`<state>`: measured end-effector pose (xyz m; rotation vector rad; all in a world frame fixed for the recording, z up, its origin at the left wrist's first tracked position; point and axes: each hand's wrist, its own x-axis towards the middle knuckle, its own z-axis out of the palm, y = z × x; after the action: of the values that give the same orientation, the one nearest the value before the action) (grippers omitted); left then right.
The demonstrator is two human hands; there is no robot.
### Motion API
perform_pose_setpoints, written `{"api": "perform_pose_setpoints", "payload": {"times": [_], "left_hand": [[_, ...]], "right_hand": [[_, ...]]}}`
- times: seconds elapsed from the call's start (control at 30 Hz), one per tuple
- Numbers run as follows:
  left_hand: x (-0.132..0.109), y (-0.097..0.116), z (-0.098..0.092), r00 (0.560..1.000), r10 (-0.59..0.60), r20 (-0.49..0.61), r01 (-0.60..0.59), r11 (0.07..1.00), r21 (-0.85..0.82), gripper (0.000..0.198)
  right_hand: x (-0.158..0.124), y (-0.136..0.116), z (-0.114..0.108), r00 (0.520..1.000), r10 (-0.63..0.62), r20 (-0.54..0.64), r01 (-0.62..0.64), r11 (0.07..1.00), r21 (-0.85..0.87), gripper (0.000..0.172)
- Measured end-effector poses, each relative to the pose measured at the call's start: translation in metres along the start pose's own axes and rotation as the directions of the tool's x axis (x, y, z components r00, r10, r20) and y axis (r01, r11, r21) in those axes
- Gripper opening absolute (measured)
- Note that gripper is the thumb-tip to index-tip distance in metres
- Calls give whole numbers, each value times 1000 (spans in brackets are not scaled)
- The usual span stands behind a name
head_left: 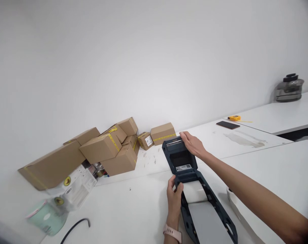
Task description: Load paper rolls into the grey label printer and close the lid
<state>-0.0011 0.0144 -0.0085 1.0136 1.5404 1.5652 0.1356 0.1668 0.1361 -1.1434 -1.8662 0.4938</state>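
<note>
A dark blue label printer [215,200] lies on the white table with its lid [181,157] raised. Inside it sits a white paper roll [195,191], and a wide strip of paper runs from the roll toward the bottom edge. My right hand [193,144] holds the far right corner of the lid, fingers together. At the printer's left side, near the hinge, my left hand [174,195] grips the body's edge between thumb and fingers. A pink band is on my left wrist.
Cardboard boxes [100,149] are piled at the back left, beside a green pouch [47,217] and a black cable [74,228]. A phone [227,125], yellow tape measure [234,118] and dark clear container [289,88] stand at the back right. Another white roll [234,196] is partly behind my right arm.
</note>
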Motion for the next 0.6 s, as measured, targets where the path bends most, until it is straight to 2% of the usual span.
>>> {"api": "perform_pose_setpoints", "payload": {"times": [0.13, 0.3, 0.5, 0.53, 0.6], "left_hand": [[4, -8, 1, 1000, 16, 0, -16, 999, -43, 60], [9, -19, -1, 999, 41, -14, -43, 991, -127, 56], [6, -16, -2, 997, 71, 36, -65, 989, -134, 56], [5, -16, -3, 997, 73, 33, -68, 987, -145, 58], [6, -18, -3, 997, 69, 19, -64, 983, -169, 63]], "right_hand": [[17, 4, 10, 1000, 27, -2, -27, 999, -24, 65], [9, 6, 14, 999, 31, -43, -32, 999, -9, 58], [5, 6, 9, 999, -2, -37, 3, 999, 37, 55], [2, 5, 5, 999, -18, -50, 20, 999, 48, 54], [-13, 4, -2, 983, -80, -163, 94, 992, 80, 52]]}}
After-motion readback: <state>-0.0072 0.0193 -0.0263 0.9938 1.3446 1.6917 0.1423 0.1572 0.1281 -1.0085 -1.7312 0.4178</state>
